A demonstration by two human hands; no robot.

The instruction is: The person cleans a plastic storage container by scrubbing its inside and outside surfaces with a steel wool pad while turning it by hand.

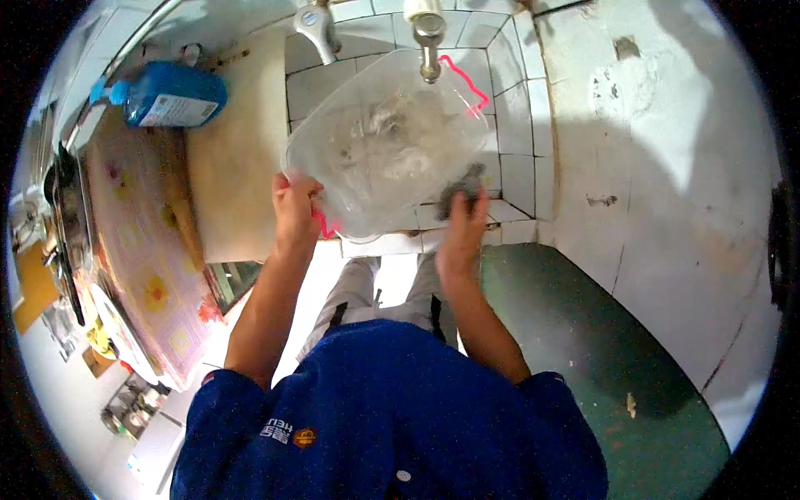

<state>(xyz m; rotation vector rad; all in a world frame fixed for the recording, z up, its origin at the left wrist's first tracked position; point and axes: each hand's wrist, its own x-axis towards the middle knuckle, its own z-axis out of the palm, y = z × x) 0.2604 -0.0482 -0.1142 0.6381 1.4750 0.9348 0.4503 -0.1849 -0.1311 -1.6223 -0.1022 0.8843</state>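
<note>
A clear plastic tub (329, 125) with pink handles is tilted in the tiled sink, below the tap (429, 46). My left hand (296, 204) is closed on the tub's near-left corner, beside one pink handle (325, 223). The other pink handle (467, 83) sits at the far right corner. My right hand (463, 229), slightly blurred, holds a dark grey scrubbing pad (462, 185) just outside the tub's right near side. Whether the pad touches the tub I cannot tell.
A second tap (317, 32) is on the back wall. To the left, a blue bottle (175, 93) lies on a pale ledge (242, 167), beside a flower-patterned cover (142, 242). White tiles (517, 125) edge the sink, and a green surface (583, 333) lies at right.
</note>
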